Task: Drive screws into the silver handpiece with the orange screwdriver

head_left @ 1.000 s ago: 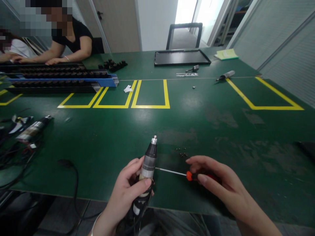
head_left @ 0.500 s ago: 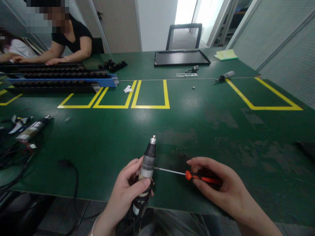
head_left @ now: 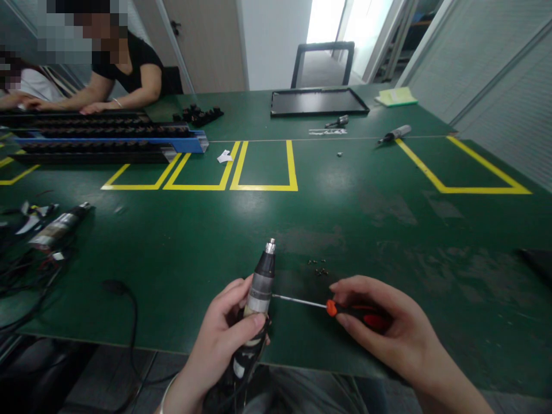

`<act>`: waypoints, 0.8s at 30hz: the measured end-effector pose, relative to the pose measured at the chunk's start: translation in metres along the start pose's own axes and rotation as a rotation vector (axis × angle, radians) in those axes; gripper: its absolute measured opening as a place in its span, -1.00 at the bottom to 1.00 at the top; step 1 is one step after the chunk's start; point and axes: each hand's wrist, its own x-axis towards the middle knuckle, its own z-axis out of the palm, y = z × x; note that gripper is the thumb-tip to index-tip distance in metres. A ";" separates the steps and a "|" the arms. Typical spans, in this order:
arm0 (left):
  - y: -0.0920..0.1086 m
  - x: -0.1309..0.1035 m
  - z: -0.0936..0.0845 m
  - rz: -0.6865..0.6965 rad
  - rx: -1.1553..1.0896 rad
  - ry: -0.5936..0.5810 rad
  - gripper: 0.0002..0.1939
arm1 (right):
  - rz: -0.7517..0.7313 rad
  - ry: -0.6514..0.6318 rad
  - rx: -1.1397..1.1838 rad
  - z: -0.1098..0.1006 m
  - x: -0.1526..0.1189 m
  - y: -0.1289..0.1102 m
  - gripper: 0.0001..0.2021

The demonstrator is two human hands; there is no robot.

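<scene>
Left hand [head_left: 224, 333] clamps the stiff, weighty-looking electric driver [head_left: 259, 293] mid-barrel, right hand [head_left: 383, 328] pinching the light screwdriver [head_left: 340, 309] handle at three o'clock

No readable text, labels, brands or numbers anywhere. Silver-and-black electric screwdriver [head_left: 260, 290] gripped in the left hand [head_left: 224, 333]: a pale band on its body, no letters legible. Small orange-handled screwdriver [head_left: 345, 309] pinched in the right hand [head_left: 388, 328]: no print visible. Second silver-and-black electric screwdriver [head_left: 58, 227] lying at left on the green table [head_left: 345, 190]: label patch too blurred to read. Only markings on the table are the yellow tape rectangles [head_left: 263, 167], plain lines, no characters. Yellow-green notepad [head_left: 395, 95] at far end: nothing legible.
</scene>
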 end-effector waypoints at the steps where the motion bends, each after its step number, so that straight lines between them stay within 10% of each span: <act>1: 0.000 0.000 0.000 0.000 -0.002 -0.004 -0.59 | -0.009 -0.002 -0.011 0.000 0.000 0.000 -0.78; 24: -0.003 0.000 -0.001 -0.006 0.000 0.032 -0.53 | 0.044 -0.134 -0.005 -0.001 0.001 -0.003 -0.70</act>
